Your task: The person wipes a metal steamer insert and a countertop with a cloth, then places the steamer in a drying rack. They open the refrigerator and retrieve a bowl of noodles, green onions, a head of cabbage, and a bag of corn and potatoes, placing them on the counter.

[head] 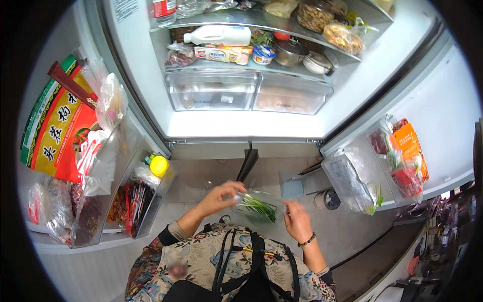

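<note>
A clear plastic bag of green onions [260, 208] is stretched between my two hands, in front of the open fridge. My left hand [222, 197] pinches the bag's left side, close to the white ends of the stalks. My right hand [298, 221], with a dark beaded bracelet at the wrist, grips the bag's right edge beyond the green tips. Both hands are above the floor, short of the fridge's lower edge.
Ahead, the fridge shelf [211, 68] holds a white jug, a tub and pots above two clear drawers [213, 92]. The left door bin [151, 211] and right door bin [345, 185] hold packets and bags. A kitchen counter [396, 271] runs at the lower right.
</note>
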A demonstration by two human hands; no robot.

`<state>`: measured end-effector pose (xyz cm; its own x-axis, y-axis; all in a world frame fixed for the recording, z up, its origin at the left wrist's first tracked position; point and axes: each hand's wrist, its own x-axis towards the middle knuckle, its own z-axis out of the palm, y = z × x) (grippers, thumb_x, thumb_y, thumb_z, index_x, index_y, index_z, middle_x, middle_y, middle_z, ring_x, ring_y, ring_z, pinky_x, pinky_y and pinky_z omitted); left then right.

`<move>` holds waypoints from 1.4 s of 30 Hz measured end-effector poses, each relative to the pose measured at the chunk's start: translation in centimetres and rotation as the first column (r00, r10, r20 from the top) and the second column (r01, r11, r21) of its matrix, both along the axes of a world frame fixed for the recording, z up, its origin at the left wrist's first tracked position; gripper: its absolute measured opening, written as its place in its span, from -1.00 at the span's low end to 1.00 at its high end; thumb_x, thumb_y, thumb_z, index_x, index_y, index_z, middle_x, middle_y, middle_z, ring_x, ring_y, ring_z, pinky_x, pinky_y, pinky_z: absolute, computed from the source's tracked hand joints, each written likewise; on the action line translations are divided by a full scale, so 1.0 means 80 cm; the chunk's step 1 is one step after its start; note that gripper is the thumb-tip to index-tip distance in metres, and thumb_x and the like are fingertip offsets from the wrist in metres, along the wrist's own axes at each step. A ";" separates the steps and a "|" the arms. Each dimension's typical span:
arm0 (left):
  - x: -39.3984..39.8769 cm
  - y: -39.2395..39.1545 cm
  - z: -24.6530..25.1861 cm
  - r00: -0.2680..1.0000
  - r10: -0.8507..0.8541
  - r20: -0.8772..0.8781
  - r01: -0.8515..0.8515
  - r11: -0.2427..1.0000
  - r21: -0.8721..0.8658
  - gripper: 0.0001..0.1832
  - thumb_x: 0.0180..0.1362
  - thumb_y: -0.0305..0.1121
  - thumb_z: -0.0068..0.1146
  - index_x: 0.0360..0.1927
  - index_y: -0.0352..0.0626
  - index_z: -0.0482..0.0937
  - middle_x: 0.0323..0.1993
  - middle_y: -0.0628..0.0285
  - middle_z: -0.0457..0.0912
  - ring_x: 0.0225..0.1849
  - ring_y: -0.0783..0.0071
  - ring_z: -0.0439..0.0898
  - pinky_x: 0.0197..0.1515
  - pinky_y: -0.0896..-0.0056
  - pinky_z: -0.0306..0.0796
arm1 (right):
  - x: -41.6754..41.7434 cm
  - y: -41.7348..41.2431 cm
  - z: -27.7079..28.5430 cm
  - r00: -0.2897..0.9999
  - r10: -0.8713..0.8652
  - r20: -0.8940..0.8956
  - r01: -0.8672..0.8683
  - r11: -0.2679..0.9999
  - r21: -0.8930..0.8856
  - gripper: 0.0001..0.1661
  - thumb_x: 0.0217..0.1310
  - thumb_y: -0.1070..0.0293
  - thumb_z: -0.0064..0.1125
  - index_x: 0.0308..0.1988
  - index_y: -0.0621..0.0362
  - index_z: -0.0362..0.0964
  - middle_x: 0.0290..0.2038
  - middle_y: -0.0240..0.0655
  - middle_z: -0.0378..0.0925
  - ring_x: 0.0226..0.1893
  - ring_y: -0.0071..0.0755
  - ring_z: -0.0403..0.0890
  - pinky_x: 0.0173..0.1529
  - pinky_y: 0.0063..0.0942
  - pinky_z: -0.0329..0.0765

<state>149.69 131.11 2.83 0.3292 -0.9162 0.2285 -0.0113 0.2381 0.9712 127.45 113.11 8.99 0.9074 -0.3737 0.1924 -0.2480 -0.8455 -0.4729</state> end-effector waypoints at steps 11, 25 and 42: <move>-0.014 -0.046 0.004 0.806 0.016 0.592 -0.044 0.998 0.033 -0.52 -0.02 -0.20 0.22 -0.02 -0.10 0.39 -0.44 0.11 0.54 -0.43 0.15 0.56 -0.41 0.27 0.35 | 0.125 0.033 0.063 0.784 0.596 0.176 -0.586 0.803 -0.109 -0.67 -0.13 0.55 0.14 -0.22 0.12 0.43 -0.30 -0.33 0.42 -0.32 -0.24 0.48 -0.29 -0.42 0.46; -0.014 -0.052 0.059 0.918 0.040 -0.394 0.069 0.964 0.259 -0.69 0.29 -0.15 -0.14 -0.17 -0.16 0.50 -0.56 0.33 0.50 -0.52 0.65 0.41 -0.45 0.60 0.30 | 0.124 -0.036 0.027 0.872 0.421 0.249 -0.437 0.900 0.008 -0.89 0.04 0.38 0.17 -0.38 0.15 0.43 -0.39 -0.27 0.47 -0.31 -0.17 0.49 -0.19 -0.35 0.36; -0.047 -0.074 0.114 0.492 0.378 0.784 -0.413 0.894 -0.171 -0.51 -0.32 -0.66 0.11 -0.21 0.01 0.55 -0.21 0.32 0.53 -0.21 0.27 0.52 -0.28 0.34 0.43 | 0.126 -0.073 0.012 0.818 0.498 0.288 -0.533 0.466 0.707 -0.67 0.23 0.35 -0.02 0.00 0.16 0.37 -0.17 -0.24 0.44 -0.21 -0.31 0.52 -0.13 -0.47 0.43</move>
<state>145.95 125.23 11.96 0.3659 -0.7497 0.5514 -0.8478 -0.0242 0.5297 137.52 107.25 9.94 0.9830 0.1375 0.1214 0.1444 -0.1716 -0.9745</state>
